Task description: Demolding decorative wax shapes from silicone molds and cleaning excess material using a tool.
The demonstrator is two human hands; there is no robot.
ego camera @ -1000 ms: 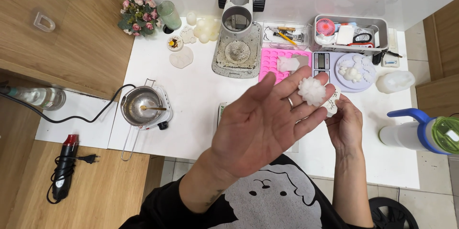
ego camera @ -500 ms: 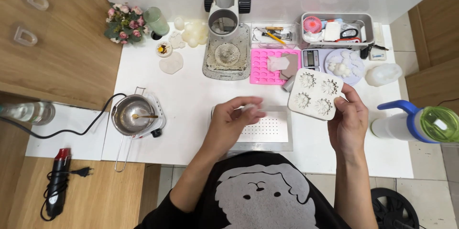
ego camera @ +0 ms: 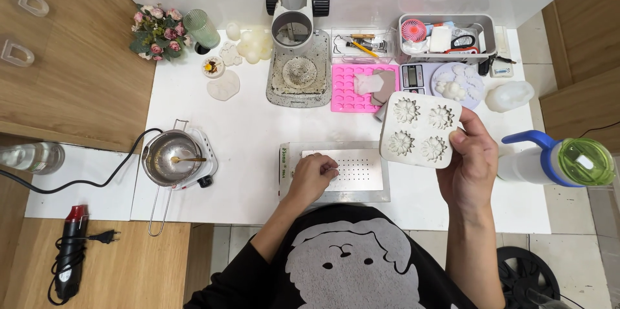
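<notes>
My right hand holds a white square silicone mould with flower-shaped cavities, lifted above the white table at the right. My left hand rests with curled fingers on a perforated metal plate of a flat device near the table's front edge. I cannot tell whether the left hand holds something small.
A pot with a spoon sits on a small hot plate at left. At the back stand a microscope-like stand, a pink mould, a small scale, a grey tray of tools and flowers. A green-lidded jug stands at right.
My left hand came down from in front of the camera onto the metal plate. My right hand now shows the white mould face-up.
</notes>
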